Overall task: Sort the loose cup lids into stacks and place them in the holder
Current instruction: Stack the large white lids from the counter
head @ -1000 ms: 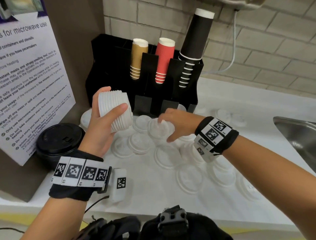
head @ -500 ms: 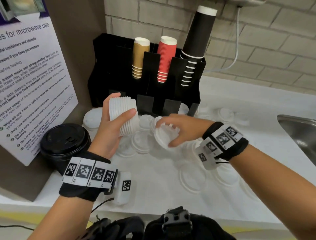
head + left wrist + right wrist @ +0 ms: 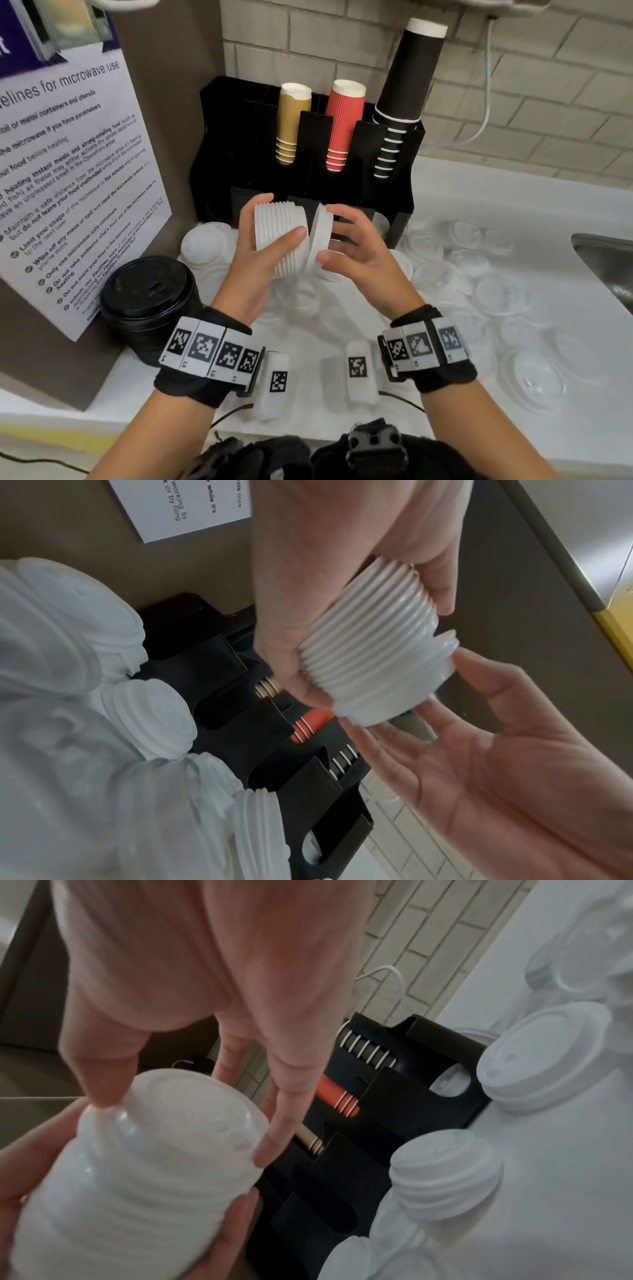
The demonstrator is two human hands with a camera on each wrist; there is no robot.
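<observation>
My left hand (image 3: 279, 219) grips a sideways stack of white lids (image 3: 281, 240) above the counter, thumb in front and fingers behind. My right hand (image 3: 330, 233) pinches a single white lid (image 3: 320, 236) by its rim, tilted against the stack's right end. In the right wrist view the lid's top (image 3: 192, 1107) caps the stack (image 3: 120, 1218). In the left wrist view the stack (image 3: 369, 647) lies between both hands. The black holder (image 3: 342, 192) stands just behind, with cup stacks in its upper slots. More white lids (image 3: 205, 240) lie loose at its foot.
Several clear lids (image 3: 496, 294) are scattered over the white counter (image 3: 479, 205) to the right. A stack of black lids (image 3: 150, 298) stands at the left by a poster board (image 3: 68, 171). A steel sink (image 3: 609, 260) is at the right edge.
My right hand picked a white lid off the counter and brought it up and left against the end of the stack. My left hand moved the stack a little toward the centre.
</observation>
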